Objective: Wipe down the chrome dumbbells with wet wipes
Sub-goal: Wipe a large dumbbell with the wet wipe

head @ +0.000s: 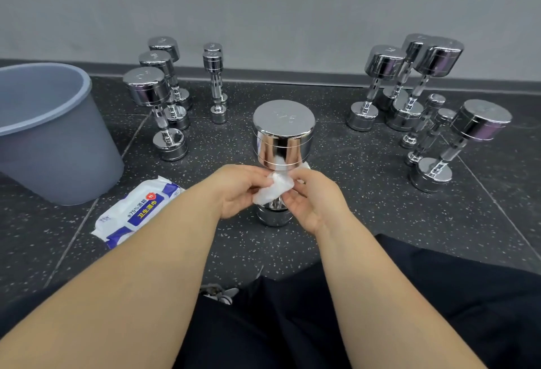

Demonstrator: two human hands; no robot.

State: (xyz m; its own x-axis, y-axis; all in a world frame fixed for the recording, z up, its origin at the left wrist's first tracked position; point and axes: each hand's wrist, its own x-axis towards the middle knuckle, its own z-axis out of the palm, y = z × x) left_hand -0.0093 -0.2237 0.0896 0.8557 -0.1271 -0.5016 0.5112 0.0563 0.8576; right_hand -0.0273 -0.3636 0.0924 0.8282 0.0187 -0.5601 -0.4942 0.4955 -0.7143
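12 dumbbells (pixel 283 137), 1 bin (pixel 58 140), 1 wipes pk (pixel 137 210).

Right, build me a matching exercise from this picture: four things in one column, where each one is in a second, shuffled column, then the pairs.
Things
1. wet wipe
2. wipes pack
3. grey bin
4. large dumbbell

Places
A. standing on end in the middle of the floor
B. lying flat between the bin and the left forearm
C. pinched by the left hand and the right hand
D. standing at the far left edge of the view

Pairs: 1-C, 2-B, 3-D, 4-A
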